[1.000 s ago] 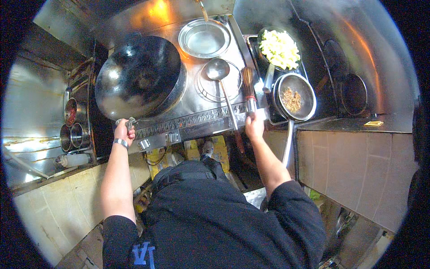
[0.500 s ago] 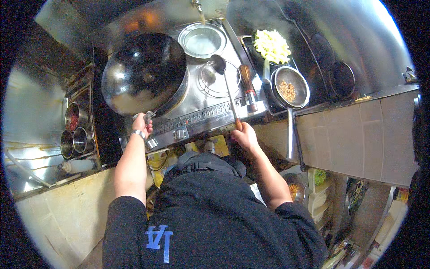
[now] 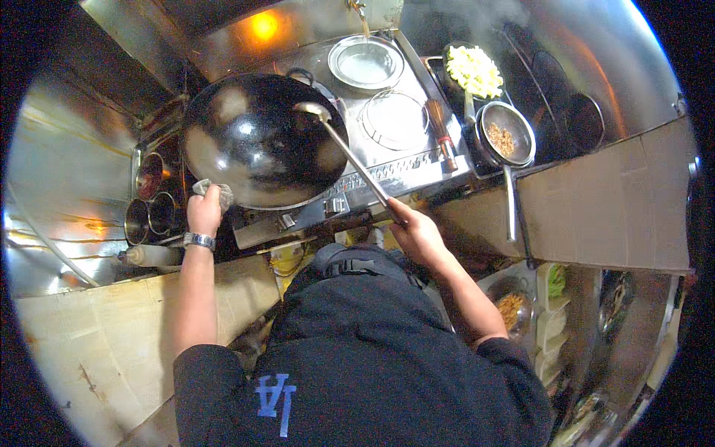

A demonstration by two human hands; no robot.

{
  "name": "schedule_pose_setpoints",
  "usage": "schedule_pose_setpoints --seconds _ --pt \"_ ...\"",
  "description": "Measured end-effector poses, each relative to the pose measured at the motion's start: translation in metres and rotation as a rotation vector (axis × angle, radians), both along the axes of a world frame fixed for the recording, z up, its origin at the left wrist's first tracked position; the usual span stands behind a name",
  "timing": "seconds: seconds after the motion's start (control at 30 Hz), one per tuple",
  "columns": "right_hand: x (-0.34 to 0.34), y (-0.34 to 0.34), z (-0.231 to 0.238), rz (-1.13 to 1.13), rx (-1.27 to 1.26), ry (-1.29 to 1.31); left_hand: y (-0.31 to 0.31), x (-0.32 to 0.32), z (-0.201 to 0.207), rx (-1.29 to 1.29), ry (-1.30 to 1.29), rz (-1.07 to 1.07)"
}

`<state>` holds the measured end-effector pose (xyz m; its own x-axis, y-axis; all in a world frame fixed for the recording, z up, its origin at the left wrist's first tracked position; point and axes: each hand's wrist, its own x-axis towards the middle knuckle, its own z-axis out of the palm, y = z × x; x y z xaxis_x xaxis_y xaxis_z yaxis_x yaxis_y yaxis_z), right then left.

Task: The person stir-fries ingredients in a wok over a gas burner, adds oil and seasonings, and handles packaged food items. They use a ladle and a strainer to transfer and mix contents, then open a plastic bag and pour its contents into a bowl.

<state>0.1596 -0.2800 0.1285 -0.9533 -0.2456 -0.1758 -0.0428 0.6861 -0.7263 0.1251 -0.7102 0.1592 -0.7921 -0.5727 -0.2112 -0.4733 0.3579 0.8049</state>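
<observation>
A large black wok (image 3: 261,149) sits on the steel stove at left, an ear handle showing at its far side. My left hand (image 3: 204,214) is closed on a crumpled grey cloth (image 3: 216,194) at the wok's near left rim; whatever lies under the cloth is hidden. In my right hand (image 3: 417,232), the fingers wrap the wooden grip of a long-handled ladle (image 3: 356,162). Its bowl hangs over the right part of the wok; I cannot tell if it touches. No food shows inside the wok.
Beyond the wok, a tap (image 3: 360,9) runs into a water-filled basin (image 3: 366,65). A bamboo brush (image 3: 441,134) lies right of a wire ring (image 3: 395,119). Farther right are a strainer (image 3: 508,134) with brown bits and pale cut vegetables (image 3: 474,72). Metal pots (image 3: 161,212) stand left.
The ladle's bowl has swung left from above the stove top to over the wok. My left hand has shifted left with the cloth, and the wok is tilted differently. The whole view has turned slightly.
</observation>
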Motion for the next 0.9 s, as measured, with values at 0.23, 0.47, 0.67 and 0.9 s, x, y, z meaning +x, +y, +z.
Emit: schedule_pose_setpoints --seconds 0.23,0.47,0.67,0.9 --pt "0.015 -0.025 -0.043 0.113 0.072 0.041 0.048 0.022 0.095 -0.594 0.1 -0.623" --pt "0.044 0.013 -0.059 -0.02 -0.124 0.191 0.099 0.007 0.116 -1.072 0.041 -0.999" --pt "0.031 -0.018 -0.068 0.0 0.085 0.128 0.049 -0.063 0.126 -0.698 -0.001 -0.843" --pt "-0.001 0.054 0.03 0.265 0.562 0.285 -0.14 -0.176 0.067 -0.993 -0.317 -0.769"
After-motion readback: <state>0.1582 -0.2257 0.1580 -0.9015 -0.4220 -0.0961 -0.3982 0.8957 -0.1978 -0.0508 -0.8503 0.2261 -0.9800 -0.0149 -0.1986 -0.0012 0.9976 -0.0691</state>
